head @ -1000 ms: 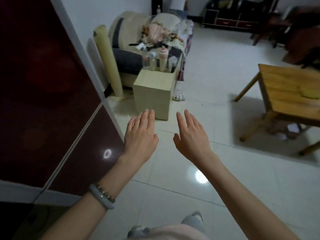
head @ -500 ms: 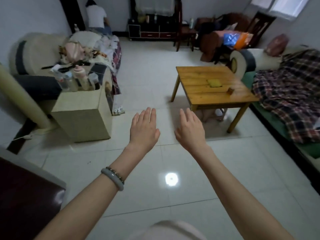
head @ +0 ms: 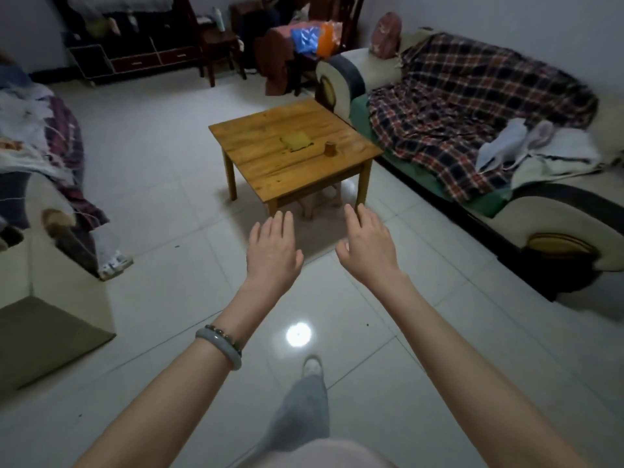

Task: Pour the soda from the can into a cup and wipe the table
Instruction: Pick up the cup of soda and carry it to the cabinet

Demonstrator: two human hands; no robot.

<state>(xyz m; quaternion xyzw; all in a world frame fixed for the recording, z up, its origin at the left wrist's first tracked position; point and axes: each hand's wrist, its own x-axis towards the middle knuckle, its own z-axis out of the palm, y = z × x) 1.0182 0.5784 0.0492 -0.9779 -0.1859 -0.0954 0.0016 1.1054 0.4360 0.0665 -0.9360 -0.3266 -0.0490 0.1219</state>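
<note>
The person's left hand (head: 273, 255) and right hand (head: 366, 248) hover out front, fingers straight, close together, holding nothing. A yellow cloth (head: 296, 142) and a small brown cylinder (head: 330, 148) (can or cup, can't tell) sit on the desk (head: 263, 146), well ahead. Best bet: walk right up before reaching.

One table (head: 270, 167), one yellow cloth (head: 297, 142), one brown container (head: 330, 149), two hands: left hand (head: 273, 253), right hand (head: 368, 251).

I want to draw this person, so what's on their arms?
Both forearms are bare, no sleeves or gloves. The left wrist wears a smooth grey-green bangle beside a thin dark beaded bracelet. The right wrist wears nothing; no rings show.
</note>
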